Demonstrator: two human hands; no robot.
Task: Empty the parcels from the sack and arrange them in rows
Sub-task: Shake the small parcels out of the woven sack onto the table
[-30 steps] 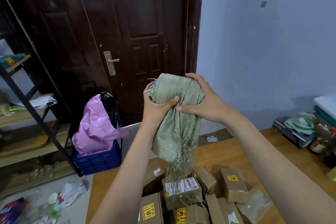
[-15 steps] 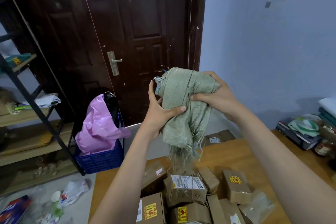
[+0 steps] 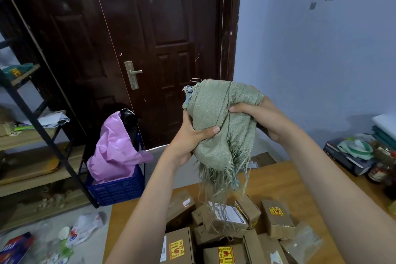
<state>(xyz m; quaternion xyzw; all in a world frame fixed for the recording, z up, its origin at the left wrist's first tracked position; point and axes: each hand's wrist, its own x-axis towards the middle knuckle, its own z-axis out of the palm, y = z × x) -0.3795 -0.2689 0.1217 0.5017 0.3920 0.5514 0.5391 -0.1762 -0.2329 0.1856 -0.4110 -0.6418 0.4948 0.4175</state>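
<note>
I hold a bunched-up green woven sack (image 3: 216,118) in the air above the wooden table (image 3: 276,182). My left hand (image 3: 190,135) grips its lower left side, thumb across the cloth. My right hand (image 3: 259,118) grips its right side, fingers curled over the top. Frayed threads hang from the sack's bottom edge. Below it, several brown cardboard parcels (image 3: 227,221) lie in a loose heap on the table, some with yellow fragile stickers, one with a white label. A clear plastic packet (image 3: 302,242) lies at the heap's right.
A dark wooden door (image 3: 167,49) stands ahead. A blue crate (image 3: 117,188) with a pink bag sits on the floor by it. Shelving (image 3: 32,135) lines the left. Books and jars (image 3: 360,156) crowd the table's right end. Litter lies on the floor at lower left.
My right hand has slid further to the right side of the sack and the bundle is crumpled tighter. The hanging end has drawn up, and my view has shifted.
</note>
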